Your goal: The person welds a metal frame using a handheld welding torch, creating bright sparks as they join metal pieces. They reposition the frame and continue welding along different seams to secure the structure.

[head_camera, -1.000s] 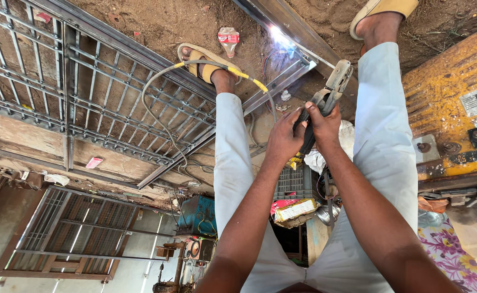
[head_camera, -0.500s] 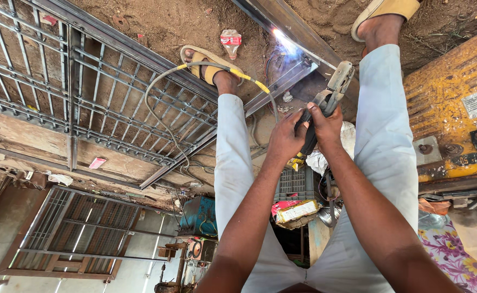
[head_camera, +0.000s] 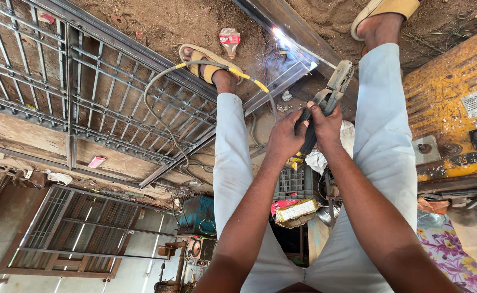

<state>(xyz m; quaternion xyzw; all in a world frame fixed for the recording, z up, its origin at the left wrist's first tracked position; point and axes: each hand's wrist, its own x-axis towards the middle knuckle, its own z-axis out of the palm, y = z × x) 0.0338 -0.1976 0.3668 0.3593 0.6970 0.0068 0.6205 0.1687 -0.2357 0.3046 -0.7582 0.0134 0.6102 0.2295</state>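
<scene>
Both my hands grip a welding electrode holder (head_camera: 333, 89) between my legs. My left hand (head_camera: 283, 140) wraps the handle from the left, and my right hand (head_camera: 326, 123) closes on it from the right. A thin electrode (head_camera: 310, 58) runs from the holder's jaws to a bright white arc (head_camera: 280, 37) on a dark steel bar (head_camera: 260, 13) lying on the dirt. A cable with yellow tape (head_camera: 247, 78) crosses my sandalled left foot (head_camera: 208, 62).
A grey metal grille gate (head_camera: 113, 97) lies on the ground to the left, another grille (head_camera: 75, 233) below it. A crushed plastic bottle (head_camera: 229, 40) lies near the arc. A worn yellow machine (head_camera: 455, 92) stands on the right, with a small crate (head_camera: 292, 184) and clutter between my legs.
The arc has flickered and shifted slightly along the bar. My hands and the holder have stayed almost still.
</scene>
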